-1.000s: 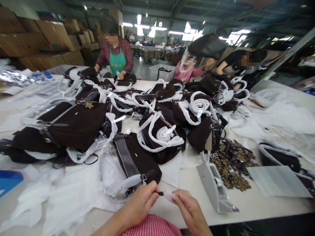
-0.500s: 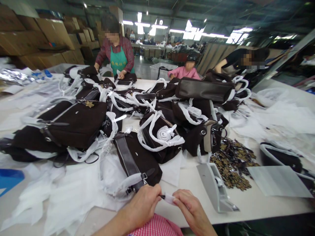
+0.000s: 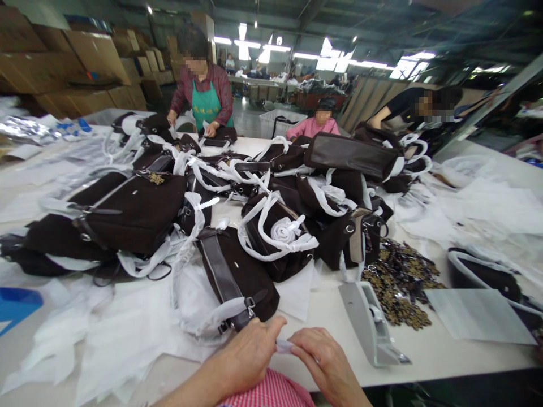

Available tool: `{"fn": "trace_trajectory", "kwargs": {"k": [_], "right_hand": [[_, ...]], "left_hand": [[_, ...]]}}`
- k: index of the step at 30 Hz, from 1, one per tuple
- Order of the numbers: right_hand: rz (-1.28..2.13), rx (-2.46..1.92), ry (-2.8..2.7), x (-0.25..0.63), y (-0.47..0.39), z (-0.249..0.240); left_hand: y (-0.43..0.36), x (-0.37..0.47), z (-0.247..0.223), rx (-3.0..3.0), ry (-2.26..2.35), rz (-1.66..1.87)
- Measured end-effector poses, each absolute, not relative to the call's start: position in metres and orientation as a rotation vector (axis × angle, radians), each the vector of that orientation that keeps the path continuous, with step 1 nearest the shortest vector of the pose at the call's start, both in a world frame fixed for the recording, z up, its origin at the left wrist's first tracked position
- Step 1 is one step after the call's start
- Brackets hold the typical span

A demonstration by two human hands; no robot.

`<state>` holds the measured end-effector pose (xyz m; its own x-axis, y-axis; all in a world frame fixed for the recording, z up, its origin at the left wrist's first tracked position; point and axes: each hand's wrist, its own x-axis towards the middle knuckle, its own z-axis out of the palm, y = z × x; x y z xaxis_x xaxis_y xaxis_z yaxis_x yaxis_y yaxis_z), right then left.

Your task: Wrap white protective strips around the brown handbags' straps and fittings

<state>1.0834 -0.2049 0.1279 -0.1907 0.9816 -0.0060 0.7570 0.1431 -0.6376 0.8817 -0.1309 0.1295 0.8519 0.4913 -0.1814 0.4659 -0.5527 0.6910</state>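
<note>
Between my two hands, close to the front table edge, is a short piece of white wrapping paper (image 3: 284, 346). My left hand (image 3: 248, 355) pinches its left end, thumb raised, and my right hand (image 3: 322, 357) grips the other end with curled fingers. Whatever the paper may be wound around is hidden. Just beyond my left hand lies a dark brown bag (image 3: 244, 268) with a black leather band, its metal buckle near my fingers and its strap wrapped in white. Another dark bag with white-wrapped handles (image 3: 278, 254) sits behind it.
Right of my hands stands a grey tape dispenser (image 3: 373, 325), beside a heap of bronze-coloured charms (image 3: 403, 282). White paper sheets (image 3: 123, 339) cover the left front. More dark bags (image 3: 127, 209) fill the table's middle. Across it, a person in a green apron (image 3: 207, 104) and two others work.
The dark bit that showed between my hands is now out of sight, leaving only white paper there. My hands have come slightly closer together, and my left thumb has lifted a little.
</note>
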Motion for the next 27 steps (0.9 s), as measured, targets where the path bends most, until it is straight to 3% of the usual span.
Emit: {"fn": "trace_trajectory", "kwargs": {"k": [10, 18, 23, 27], "right_hand": [[0.839, -1.852, -1.909, 1.067, -0.206, 0.135], [0.767, -1.899, -1.964, 1.052, -0.2, 0.13], [0.66, -1.821, -2.01, 1.056, -0.207, 0.119], [0.659, -1.793, -1.996, 1.053, -0.217, 0.11]], "left_hand": [[-0.13, 0.879, 0.132, 2.232, 0.615, 0.032], [-0.131, 0.861, 0.147, 2.027, 0.645, 0.351], [-0.15, 0.822, 0.134, 1.145, 1.013, 0.255], [-0.157, 0.814, 0.1, 0.4, 0.867, 0.366]]}}
